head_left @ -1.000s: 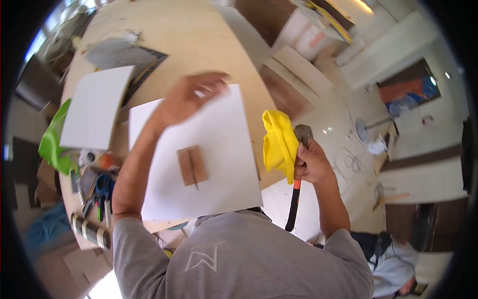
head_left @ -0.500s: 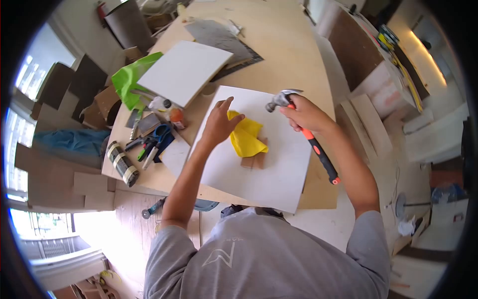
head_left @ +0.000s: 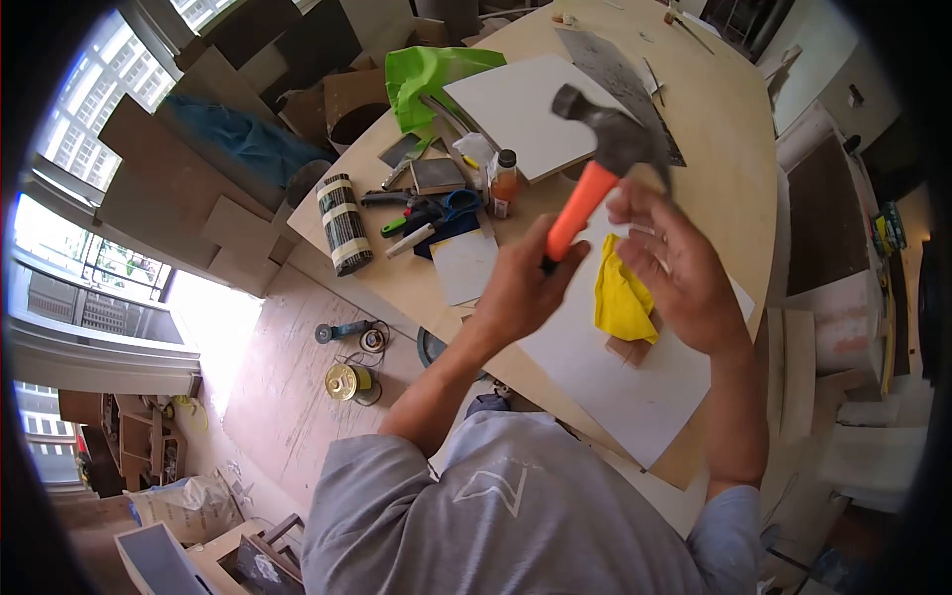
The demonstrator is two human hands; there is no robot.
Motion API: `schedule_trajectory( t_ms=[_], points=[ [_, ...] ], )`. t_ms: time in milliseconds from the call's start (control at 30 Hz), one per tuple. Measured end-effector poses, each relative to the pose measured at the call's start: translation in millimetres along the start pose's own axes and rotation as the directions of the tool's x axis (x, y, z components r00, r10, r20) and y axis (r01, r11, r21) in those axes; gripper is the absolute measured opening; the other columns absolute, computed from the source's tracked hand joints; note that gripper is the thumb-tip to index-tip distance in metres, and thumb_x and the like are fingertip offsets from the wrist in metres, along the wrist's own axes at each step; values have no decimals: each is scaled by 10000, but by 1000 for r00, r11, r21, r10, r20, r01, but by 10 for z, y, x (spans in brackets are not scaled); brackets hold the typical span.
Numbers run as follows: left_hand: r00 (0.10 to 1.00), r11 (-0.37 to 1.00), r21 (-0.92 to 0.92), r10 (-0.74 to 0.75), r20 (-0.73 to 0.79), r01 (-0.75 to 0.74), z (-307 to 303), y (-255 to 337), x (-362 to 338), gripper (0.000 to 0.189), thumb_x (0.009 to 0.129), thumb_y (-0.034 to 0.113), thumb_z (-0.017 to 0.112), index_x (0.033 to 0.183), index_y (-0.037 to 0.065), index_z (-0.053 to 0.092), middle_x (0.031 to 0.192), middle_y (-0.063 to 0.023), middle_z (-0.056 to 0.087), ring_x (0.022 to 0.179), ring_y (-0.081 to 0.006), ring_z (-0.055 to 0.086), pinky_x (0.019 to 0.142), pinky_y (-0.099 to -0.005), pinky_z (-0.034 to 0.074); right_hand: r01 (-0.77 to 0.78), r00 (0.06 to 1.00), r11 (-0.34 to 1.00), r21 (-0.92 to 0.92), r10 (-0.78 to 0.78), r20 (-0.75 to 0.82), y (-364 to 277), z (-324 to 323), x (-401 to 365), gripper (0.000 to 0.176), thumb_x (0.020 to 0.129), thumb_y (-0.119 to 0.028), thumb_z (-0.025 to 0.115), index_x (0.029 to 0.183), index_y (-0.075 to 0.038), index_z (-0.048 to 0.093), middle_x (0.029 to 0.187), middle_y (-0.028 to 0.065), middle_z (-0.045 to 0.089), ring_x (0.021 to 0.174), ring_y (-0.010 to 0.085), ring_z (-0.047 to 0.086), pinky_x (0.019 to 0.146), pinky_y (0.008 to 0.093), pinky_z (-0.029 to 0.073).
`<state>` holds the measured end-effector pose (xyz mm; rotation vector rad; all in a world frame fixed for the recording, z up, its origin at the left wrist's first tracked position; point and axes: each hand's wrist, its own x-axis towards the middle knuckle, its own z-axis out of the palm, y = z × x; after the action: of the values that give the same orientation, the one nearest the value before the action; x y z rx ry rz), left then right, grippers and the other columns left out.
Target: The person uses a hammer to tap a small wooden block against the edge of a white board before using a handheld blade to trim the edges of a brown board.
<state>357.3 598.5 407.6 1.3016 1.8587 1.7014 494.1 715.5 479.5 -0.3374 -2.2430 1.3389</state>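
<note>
My left hand [head_left: 526, 280] is clamped around the handle of the hammer [head_left: 583, 210], held above the table [head_left: 729, 119]. My right hand [head_left: 686, 278], fingers parted, is beside the hammer's head; I cannot tell contact. Below, the yellow cloth [head_left: 621, 300] partly covers a brown block [head_left: 629, 351] on the white board [head_left: 645, 409].

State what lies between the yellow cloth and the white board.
Head view: a brown piece, partly under the yellow cloth, on the white board.

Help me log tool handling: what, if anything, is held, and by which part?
The left hand holds the hammer by its handle, below the head; whether the right hand touches it cannot be told.
</note>
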Motion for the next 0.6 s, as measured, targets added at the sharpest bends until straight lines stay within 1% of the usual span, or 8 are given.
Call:
schedule_trajectory(
  t_ms=[33, 67, 100, 133, 233, 333, 433, 600],
  points=[
    [989, 986, 83, -138, -57, 143, -174, -117, -55, 211, 897, 153, 696, 1059, 31, 639, 677, -38, 544, 608, -78, 446, 559, -258, 401, -26, 997, 995, -100, 33, 67, 12, -61, -110, 401, 959, -113, 597, 1332, -2, 501, 1135, 128, 601, 1081, 195, 595, 968, 320, 466],
    [982, 967, 185, -161, -96, 177, -353, -318, -132, 232, 889, 182, 711, 1054, 33, 646, 682, -64, 572, 609, -99, 477, 578, -283, 422, -46, 989, 978, -202, 73, 130, 23, -133, -238, 411, 934, -76, 619, 1329, -17, 522, 1134, 130, 604, 1075, 199, 597, 958, 322, 473],
    [982, 967, 222, -91, -165, 127, -483, -625, -241, 255, 897, 248, 701, 1007, 30, 626, 620, -132, 554, 514, -202, 504, 526, -336, 420, -81, 986, 976, -200, 109, 130, 81, -232, -384, 396, 920, -56, 623, 1305, -13, 542, 1125, 124, 609, 1051, 194, 604, 929, 316, 486],
    [964, 907, 345, -184, -190, 241, -628, -872, -359, 285, 902, 288, 694, 965, 24, 608, 617, -144, 546, 527, -266, 518, 538, -371, 421, -118, 981, 973, -197, 145, 127, 155, -334, -538, 383, 906, -36, 626, 1282, -9, 562, 1115, 117, 614, 1027, 188, 612, 901, 309, 498],
    [907, 764, 491, -385, -172, 418, -937, -1461, -764, 346, 900, 331, 683, 878, 4, 572, 649, -201, 574, 602, -392, 565, 582, -442, 437, -387, 922, 891, -238, 365, -131, 343, -563, -971, 370, 885, -6, 633, 1252, -7, 585, 1082, 114, 621, 946, 168, 620, 809, 289, 511],
    [885, 680, 610, -459, -80, 407, -1026, -1851, -1052, 315, 880, 294, 702, 872, -5, 604, 660, -204, 585, 595, -382, 556, 589, -437, 443, -409, 912, 834, -370, 358, -202, 475, -544, -1145, 379, 876, 0, 638, 1251, -23, 589, 1068, 103, 625, 885, 150, 618, 732, 274, 498],
    [859, 700, 629, -503, 97, 339, -960, -2055, -1022, 318, 864, 298, 714, 876, -3, 612, 682, -220, 605, 644, -418, 586, 598, -450, 449, -387, 922, 805, -449, 334, -196, 636, -418, -1228, 381, 878, -36, 657, 1253, -50, 589, 1096, 96, 614, 878, 182, 607, 697, 295, 496],
    [866, 702, 656, -477, 147, 276, -748, -2297, -934, 335, 867, 324, 698, 933, 3, 628, 740, -220, 656, 737, -414, 645, 669, -479, 495, -368, 930, 801, -472, 316, -189, 583, -282, -1202, 386, 882, -67, 668, 1258, -53, 583, 1096, 104, 602, 874, 215, 597, 705, 311, 498]
  ],
)
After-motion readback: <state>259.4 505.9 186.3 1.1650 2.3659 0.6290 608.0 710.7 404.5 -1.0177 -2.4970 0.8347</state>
